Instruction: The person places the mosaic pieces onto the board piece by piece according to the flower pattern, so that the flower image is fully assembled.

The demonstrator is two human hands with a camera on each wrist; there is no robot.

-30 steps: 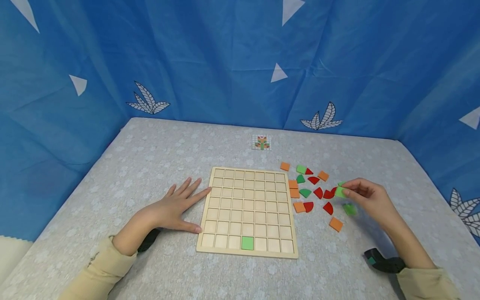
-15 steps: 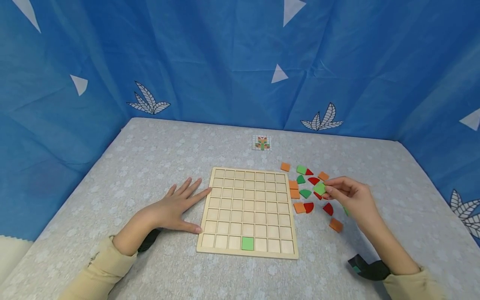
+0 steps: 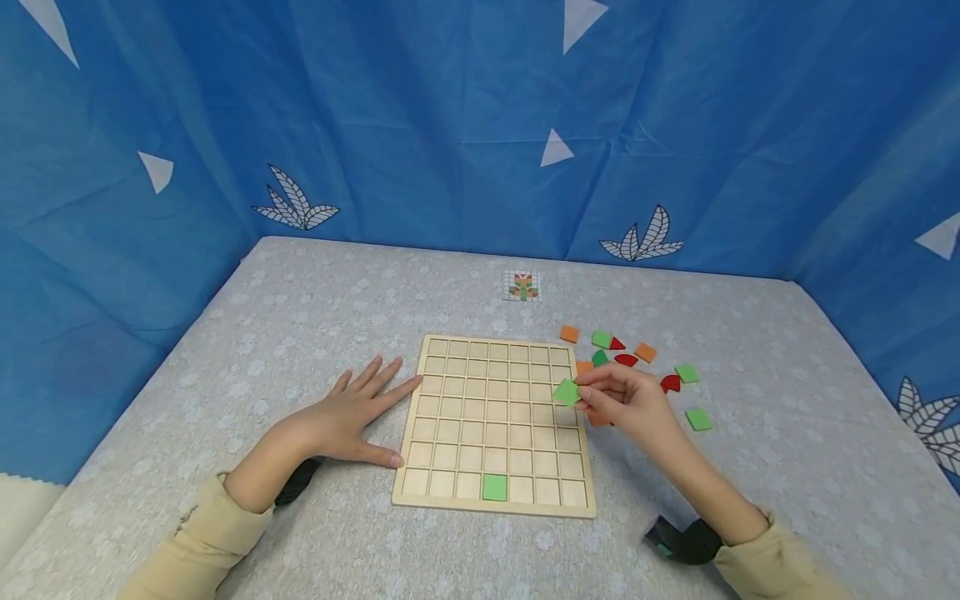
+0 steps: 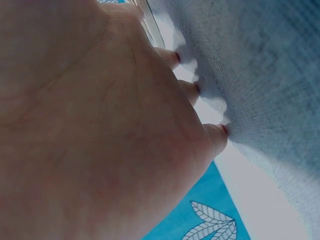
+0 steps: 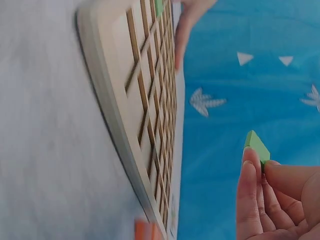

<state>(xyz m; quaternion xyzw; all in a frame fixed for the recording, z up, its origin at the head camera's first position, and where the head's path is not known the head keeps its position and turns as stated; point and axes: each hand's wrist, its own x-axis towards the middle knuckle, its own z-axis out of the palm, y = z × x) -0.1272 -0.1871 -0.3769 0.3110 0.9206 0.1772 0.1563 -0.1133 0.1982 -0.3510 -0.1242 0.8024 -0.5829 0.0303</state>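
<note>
A wooden grid board (image 3: pixel 457 410) lies on the table, with one light green square tile (image 3: pixel 495 487) in its bottom row. My left hand (image 3: pixel 341 421) rests beside the board with fingers spread, index fingertip and thumb at its left edge. In the left wrist view its fingertips (image 4: pixel 217 137) touch the cloth. Over the board's right edge my right hand (image 3: pixel 630 404) pinches another light green square tile (image 3: pixel 567 392) between thumb and fingers. The right wrist view shows that held tile (image 5: pixel 257 146) raised above the board's surface.
Right of the board lie loose orange squares (image 3: pixel 646 352), red pieces (image 3: pixel 671 383), a dark green piece (image 3: pixel 600 357) and light green squares (image 3: pixel 698 419). Some are hidden behind the right hand. A small pattern card (image 3: pixel 521 286) lies behind the board. Blue curtain (image 3: pixel 420 125) surrounds the table.
My right hand has moved left with the light green tile, from the loose pieces to the board's right edge. The left hand has stayed in place.
</note>
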